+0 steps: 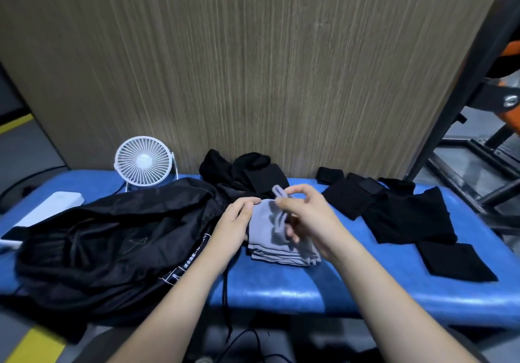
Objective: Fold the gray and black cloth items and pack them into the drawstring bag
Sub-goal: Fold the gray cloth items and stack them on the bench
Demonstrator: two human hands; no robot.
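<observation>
A stack of folded gray cloths (278, 253) lies in the middle of the blue padded bench (281, 286). My left hand (233, 225) presses flat on the left edge of the top gray cloth (263, 222). My right hand (306, 216) pinches a raised corner of that same cloth above the stack. The black drawstring bag (107, 244) lies crumpled to the left, its cord hanging over the bench's front edge. Black cloths (408, 216) lie spread at the right, and more black cloths (244, 174) are heaped at the back against the panel.
A small white desk fan (145, 163) stands at the back left. A white box (47, 208) lies at the far left edge. A wood-grain panel (253, 67) rises behind the bench. A dark metal frame (464, 151) and orange parts stand at the right.
</observation>
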